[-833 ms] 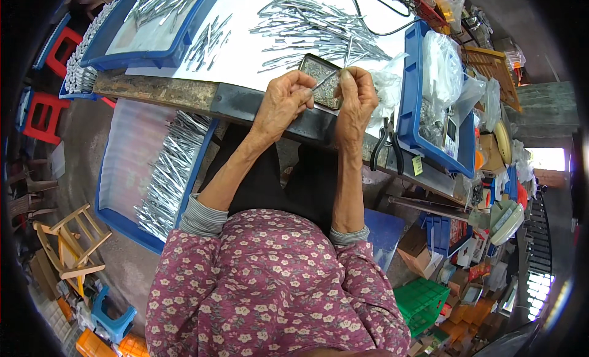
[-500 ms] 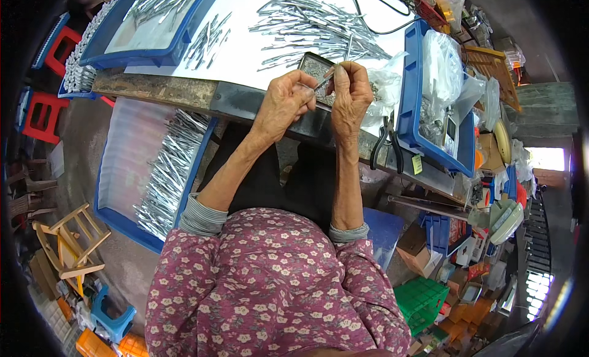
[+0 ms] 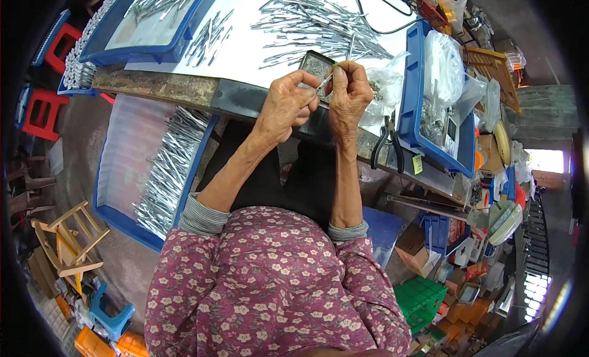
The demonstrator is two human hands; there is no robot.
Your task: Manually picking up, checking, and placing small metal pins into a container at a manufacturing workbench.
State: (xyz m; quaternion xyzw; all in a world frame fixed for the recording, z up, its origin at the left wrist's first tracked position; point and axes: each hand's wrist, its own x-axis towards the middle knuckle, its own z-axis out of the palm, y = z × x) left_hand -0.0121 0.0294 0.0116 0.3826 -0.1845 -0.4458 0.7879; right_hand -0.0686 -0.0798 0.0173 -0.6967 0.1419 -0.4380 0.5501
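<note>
Above the front edge of the table, my left hand [image 3: 283, 108] pinches a slim silvery metal rod [image 3: 324, 81] between thumb and fingers. My right hand [image 3: 350, 98] is closed at the rod's other end, thumb and forefinger pressed together. The fingers hide most of the rod. Just behind my hands, a dark-rimmed tray [image 3: 311, 54] holds tiny metal parts too small to tell apart. Beyond it a large pile of thin metal rods [image 3: 307, 22] lies on the white table top. A smaller bunch of rods [image 3: 210, 38] lies to its left.
Black-handled pliers [image 3: 388, 143] rest at the table edge, right of my hands. A blue tray [image 3: 412, 111] with plastic bags stands beyond them. Another blue tray [image 3: 132, 57] sits at the left; a blue crate [image 3: 129, 219] of rods is below. A black cable [image 3: 362, 13] loops at the back.
My fingers have shifted slightly around the rod, and my left hand has turned a little. The piles and trays stay where they were.
</note>
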